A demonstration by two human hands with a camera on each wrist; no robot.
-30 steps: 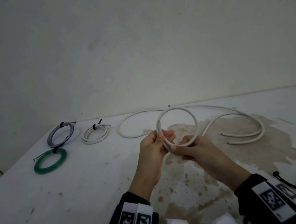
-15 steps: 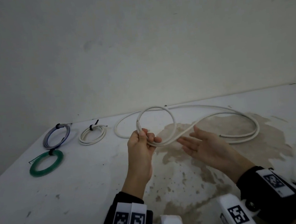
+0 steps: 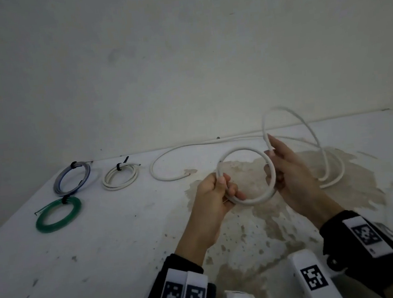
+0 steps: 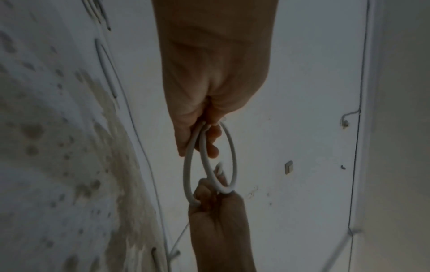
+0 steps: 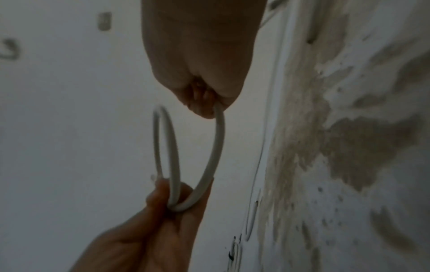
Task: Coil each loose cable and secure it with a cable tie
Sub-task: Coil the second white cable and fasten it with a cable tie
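Big plain off-white wall (image 3: 182, 66) fills the back, a bit scuffed, with a thin wire running down it and a small switch plate (image 4: 288, 167) in the left wrist view. Below it sits a white worktop (image 3: 81, 256), pretty beat up: a large brownish patch where the paint has worn off spreads across the right half, with little specks trailing toward the near edge. The long white cable (image 3: 246, 175) is the loose one, part of it lying along the back edge and looping over the stain on the right, the rest lifted above the worktop's middle as a ring. Right hand (image 3: 294, 178) is closed around the ring's right side, with another loop rising above it. Left hand (image 3: 215, 195) pinches the ring's left side where the cable end overlaps, thumb on top. Toward the back left corner are three done coils, each with a dark tie: a green coil (image 3: 58, 214) nearest, a blue-grey coil (image 3: 72, 178) behind it, a small white coil (image 3: 120, 176) just to its right.
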